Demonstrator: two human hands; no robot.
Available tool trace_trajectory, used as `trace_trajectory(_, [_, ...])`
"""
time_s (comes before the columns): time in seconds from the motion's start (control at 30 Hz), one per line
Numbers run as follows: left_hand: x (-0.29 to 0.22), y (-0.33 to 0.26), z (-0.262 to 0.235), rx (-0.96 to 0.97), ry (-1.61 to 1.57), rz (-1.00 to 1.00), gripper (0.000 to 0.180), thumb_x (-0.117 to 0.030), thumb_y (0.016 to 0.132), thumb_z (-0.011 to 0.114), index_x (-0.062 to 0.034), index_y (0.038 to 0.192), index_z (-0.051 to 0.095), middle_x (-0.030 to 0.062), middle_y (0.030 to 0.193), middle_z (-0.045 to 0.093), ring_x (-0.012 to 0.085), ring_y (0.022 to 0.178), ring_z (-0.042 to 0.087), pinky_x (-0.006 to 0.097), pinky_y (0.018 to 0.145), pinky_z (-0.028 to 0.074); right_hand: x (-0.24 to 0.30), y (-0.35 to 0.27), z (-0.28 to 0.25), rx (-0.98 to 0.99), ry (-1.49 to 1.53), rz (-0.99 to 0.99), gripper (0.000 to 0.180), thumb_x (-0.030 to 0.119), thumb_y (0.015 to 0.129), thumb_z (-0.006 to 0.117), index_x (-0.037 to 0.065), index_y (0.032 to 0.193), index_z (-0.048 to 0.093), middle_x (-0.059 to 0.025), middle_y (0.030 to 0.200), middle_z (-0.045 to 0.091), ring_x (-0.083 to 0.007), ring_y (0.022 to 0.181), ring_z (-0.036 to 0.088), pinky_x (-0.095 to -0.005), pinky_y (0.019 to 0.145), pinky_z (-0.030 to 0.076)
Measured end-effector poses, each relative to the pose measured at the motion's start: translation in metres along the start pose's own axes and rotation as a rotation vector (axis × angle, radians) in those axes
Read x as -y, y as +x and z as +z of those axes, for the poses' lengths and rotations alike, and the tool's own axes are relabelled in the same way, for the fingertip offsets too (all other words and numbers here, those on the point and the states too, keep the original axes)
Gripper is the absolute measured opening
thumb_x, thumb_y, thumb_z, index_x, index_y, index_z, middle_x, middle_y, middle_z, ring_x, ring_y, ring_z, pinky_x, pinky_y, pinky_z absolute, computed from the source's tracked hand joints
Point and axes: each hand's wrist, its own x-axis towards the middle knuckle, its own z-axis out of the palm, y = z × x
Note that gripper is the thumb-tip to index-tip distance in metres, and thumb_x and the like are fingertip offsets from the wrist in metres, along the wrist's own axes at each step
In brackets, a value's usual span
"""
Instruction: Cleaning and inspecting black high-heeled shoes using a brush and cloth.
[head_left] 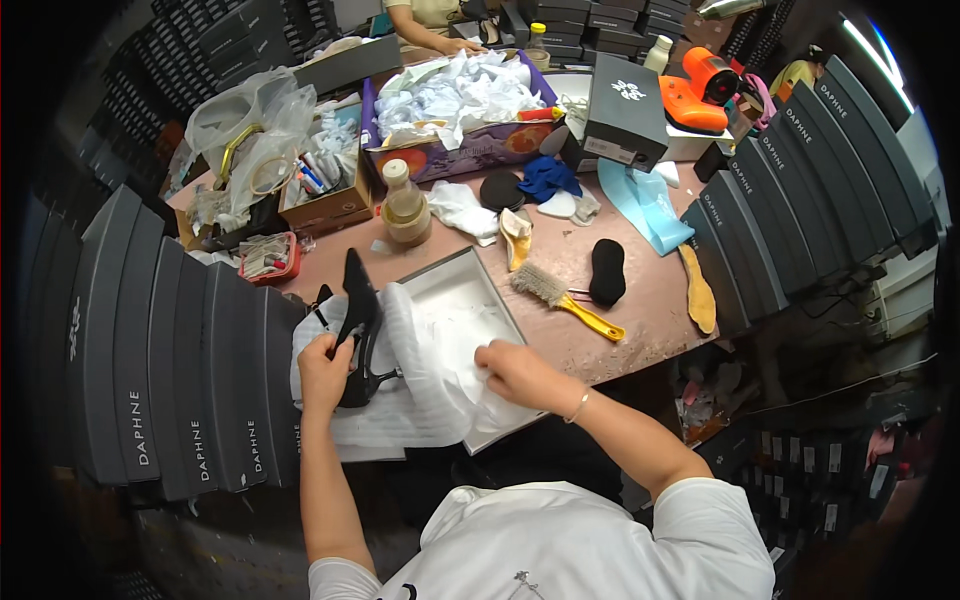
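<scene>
My left hand [325, 370] is closed around a black high-heeled shoe [360, 310], whose toe points away from me and whose thin heel sticks out to the right. Under the shoe lies white foam wrap [400, 425], spreading over the left side of an open shoebox [500, 300]. White tissue paper [450, 330] lines that box. Over the box's near right part, my right hand [525, 378] has its fingers curled in against the white paper. Whatever those fingers may hold is hidden.
A yellow-handled brush [575, 305], a black oval pad [607, 272] and a bottle [406, 210] stand or lie beyond the box. Stacked dark shoeboxes flank both sides [180, 370]. A purple carton [450, 150] of crumpled paper is behind; another person's hand [460, 46] rests farther back.
</scene>
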Motion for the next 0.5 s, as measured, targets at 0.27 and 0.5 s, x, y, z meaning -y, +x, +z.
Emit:
trace_trajectory(0.27, [-0.024,0.01,-0.012,0.007,-0.057,-0.085,0.034,-0.019,0.089,0.067,0.0003,0.064,0.053,0.0017,0.055,0.052,0.0071,0.05,0.052,0.027,0.048,0.04,-0.057,0.003,-0.137,-0.32,0.356,0.203,0.018,0.001,0.081,0.066,0.0,0.098,0.062,-0.0057,0.079,0.059,-0.0109,0.067,0.055,-0.0236,0.066,0.047])
trace_trajectory(0.5, [0.0,-0.005,0.005,-0.097,0.042,0.007,0.04,-0.016,0.089,0.068,0.0023,0.063,0.044,0.0044,0.06,0.042,0.0097,0.051,0.052,0.028,0.046,0.04,-0.032,0.015,-0.176,-0.674,-0.464,-0.018,0.016,-0.004,0.08,0.061,0.004,0.094,0.06,-0.013,0.089,0.06,-0.0352,0.079,0.061,-0.0395,0.067,0.05])
